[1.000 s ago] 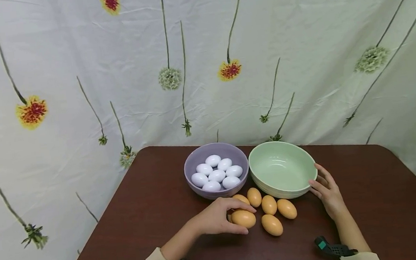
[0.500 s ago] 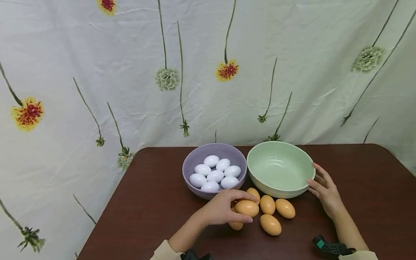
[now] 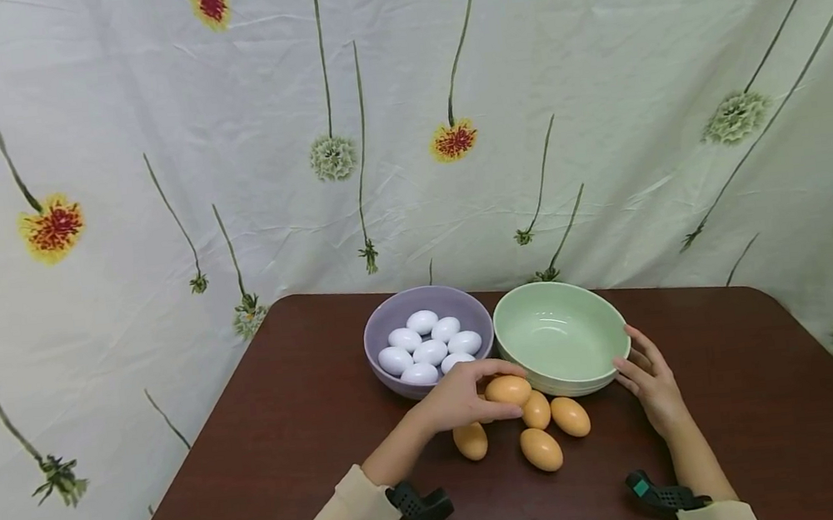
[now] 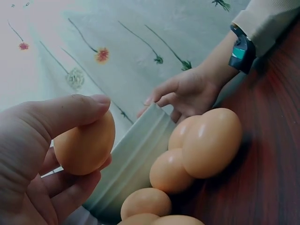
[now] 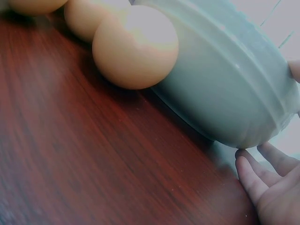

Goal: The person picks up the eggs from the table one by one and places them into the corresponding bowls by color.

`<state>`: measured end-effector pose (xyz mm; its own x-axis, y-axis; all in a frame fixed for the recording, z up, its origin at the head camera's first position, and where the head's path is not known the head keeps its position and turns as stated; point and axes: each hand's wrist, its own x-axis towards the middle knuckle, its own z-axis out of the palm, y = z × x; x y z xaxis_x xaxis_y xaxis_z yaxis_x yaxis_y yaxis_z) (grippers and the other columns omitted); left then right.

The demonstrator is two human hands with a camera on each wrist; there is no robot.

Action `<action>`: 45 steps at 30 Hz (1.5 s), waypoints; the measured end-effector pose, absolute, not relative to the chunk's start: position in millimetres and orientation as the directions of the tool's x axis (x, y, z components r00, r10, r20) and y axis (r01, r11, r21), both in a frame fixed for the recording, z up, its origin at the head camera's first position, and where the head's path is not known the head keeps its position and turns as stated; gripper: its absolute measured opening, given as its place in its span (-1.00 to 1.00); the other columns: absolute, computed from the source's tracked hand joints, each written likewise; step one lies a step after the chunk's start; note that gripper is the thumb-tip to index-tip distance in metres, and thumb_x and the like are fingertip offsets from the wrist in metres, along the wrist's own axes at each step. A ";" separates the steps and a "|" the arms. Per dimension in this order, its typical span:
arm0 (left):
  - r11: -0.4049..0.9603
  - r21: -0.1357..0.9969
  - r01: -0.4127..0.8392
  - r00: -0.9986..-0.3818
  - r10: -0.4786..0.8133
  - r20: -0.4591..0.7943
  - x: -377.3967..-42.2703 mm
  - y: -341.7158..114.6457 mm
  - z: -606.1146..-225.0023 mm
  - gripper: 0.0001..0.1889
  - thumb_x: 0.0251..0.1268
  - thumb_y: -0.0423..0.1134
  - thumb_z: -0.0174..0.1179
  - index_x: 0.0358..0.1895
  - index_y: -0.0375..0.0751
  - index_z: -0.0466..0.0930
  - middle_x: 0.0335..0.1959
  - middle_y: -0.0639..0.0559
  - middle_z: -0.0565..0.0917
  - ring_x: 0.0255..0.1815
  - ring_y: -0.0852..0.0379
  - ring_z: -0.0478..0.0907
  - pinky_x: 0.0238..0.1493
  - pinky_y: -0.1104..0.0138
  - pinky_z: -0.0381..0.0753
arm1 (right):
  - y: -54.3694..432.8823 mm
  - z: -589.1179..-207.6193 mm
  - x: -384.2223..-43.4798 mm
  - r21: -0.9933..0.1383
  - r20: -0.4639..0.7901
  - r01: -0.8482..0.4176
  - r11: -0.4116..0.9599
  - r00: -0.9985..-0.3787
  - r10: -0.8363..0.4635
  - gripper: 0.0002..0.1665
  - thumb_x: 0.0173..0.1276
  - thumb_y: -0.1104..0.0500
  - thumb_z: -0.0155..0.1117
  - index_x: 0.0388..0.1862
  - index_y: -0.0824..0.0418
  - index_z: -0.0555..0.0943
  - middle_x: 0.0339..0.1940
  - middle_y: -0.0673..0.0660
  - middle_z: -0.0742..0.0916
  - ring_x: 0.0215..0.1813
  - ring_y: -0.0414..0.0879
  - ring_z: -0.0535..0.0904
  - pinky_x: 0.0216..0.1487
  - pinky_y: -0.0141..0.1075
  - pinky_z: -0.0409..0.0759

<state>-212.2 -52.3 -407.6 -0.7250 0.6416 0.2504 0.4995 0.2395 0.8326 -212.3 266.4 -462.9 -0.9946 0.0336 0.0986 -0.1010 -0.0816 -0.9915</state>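
Between the thumb and fingers of my left hand [image 3: 460, 398] is a brown egg [image 3: 508, 391], raised near the front of a green bowl [image 3: 564, 346]. The left wrist view shows this egg [image 4: 86, 145] close up, with the thumb across its top. My right hand [image 3: 655, 388] holds the bowl's right side, its digits at the rim and on the outer wall. In the right wrist view, fingertips touch the green bowl's outside [image 5: 225, 93] low down. More brown eggs [image 3: 542, 449] lie on the table before the bowl; the left hand partly hides some.
A purple bowl [image 3: 378, 331] with several white eggs [image 3: 430, 352] stands left of the green one, right up against it. The dark wooden table [image 3: 289, 423] ends at a flower-print cloth [image 3: 400, 86] behind the bowls.
My left hand has lifted the brown egg and carried it right and away from me, toward the green bowl. The right hand stays at the bowl's rim.
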 end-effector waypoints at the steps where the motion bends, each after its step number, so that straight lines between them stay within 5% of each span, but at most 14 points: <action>1: 0.242 0.833 0.497 -0.729 0.638 0.249 -212.7 -51.1 -406.9 -0.53 0.09 -0.18 0.47 0.12 -0.09 0.64 -0.07 0.24 0.66 -0.17 0.31 0.54 -0.11 0.39 0.54 | 266.3 -463.0 -212.3 -0.991 0.099 -0.101 -0.082 -0.995 0.034 -0.25 0.48 0.23 0.13 0.56 0.09 0.09 0.36 0.24 0.21 0.10 -0.32 0.46 -0.01 -0.51 0.51; 10: 0.228 0.871 0.436 -0.757 0.616 0.218 -220.9 -35.9 -401.9 -0.49 0.09 -0.21 0.46 0.15 -0.20 0.61 -0.14 0.19 0.67 -0.21 0.32 0.56 -0.11 0.41 0.54 | 266.3 -463.0 -212.2 -0.991 0.101 -0.104 -0.079 -0.994 0.037 -0.27 0.49 0.23 0.12 0.55 0.08 0.10 0.33 0.18 0.23 0.12 -0.30 0.44 -0.01 -0.52 0.51; 20: 0.282 0.849 0.447 -0.779 0.589 0.215 -232.3 -18.6 -398.6 -0.50 0.09 -0.10 0.46 0.15 -0.08 0.63 -0.08 0.24 0.66 -0.17 0.32 0.54 -0.08 0.42 0.52 | 265.8 -462.6 -211.8 -0.990 0.108 -0.111 -0.090 -0.994 0.032 -0.28 0.48 0.24 0.12 0.54 0.07 0.12 0.31 0.19 0.24 0.10 -0.32 0.46 -0.02 -0.51 0.51; 45: 0.368 0.809 0.459 -0.782 0.599 0.172 -266.3 30.5 -385.4 -0.53 0.16 -0.16 0.41 0.16 -0.14 0.61 0.03 0.14 0.64 -0.12 0.34 0.51 -0.11 0.50 0.48 | 267.9 -465.6 -213.6 -0.986 0.129 -0.131 -0.101 -0.991 0.025 -0.31 0.49 0.25 0.10 0.53 0.06 0.15 0.25 0.11 0.29 0.04 -0.39 0.50 -0.03 -0.50 0.53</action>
<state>-266.3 30.5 -385.4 -0.7824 0.5986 0.1719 0.4589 0.3675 0.8089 -213.6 267.9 -465.6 -0.9913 0.0247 0.1292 -0.1310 -0.1008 -0.9862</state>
